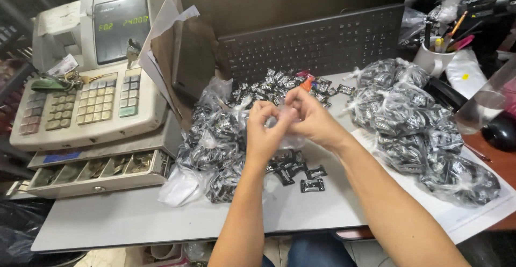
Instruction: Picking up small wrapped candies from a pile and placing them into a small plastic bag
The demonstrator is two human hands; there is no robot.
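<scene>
My left hand [263,130] and my right hand [310,115] meet above the middle of the grey table [134,218]. Both pinch a small clear plastic bag [284,132] that hangs between them. Under the hands lie loose black-and-white wrapped candies [298,173]. More of these loose candies [279,84] are spread behind the hands, near the keyboard. To the left of my hands is a pile of clear bags filled with candies [212,149]. A second pile of filled, tied bags [414,127] lies to the right.
A beige cash register [91,79] with its coin drawer [97,173] open stands at the left. A black keyboard [317,41] leans at the back. A white mug with pens [438,57] and a black mouse [500,132] sit at the right. White paper [473,213] lies under the right pile.
</scene>
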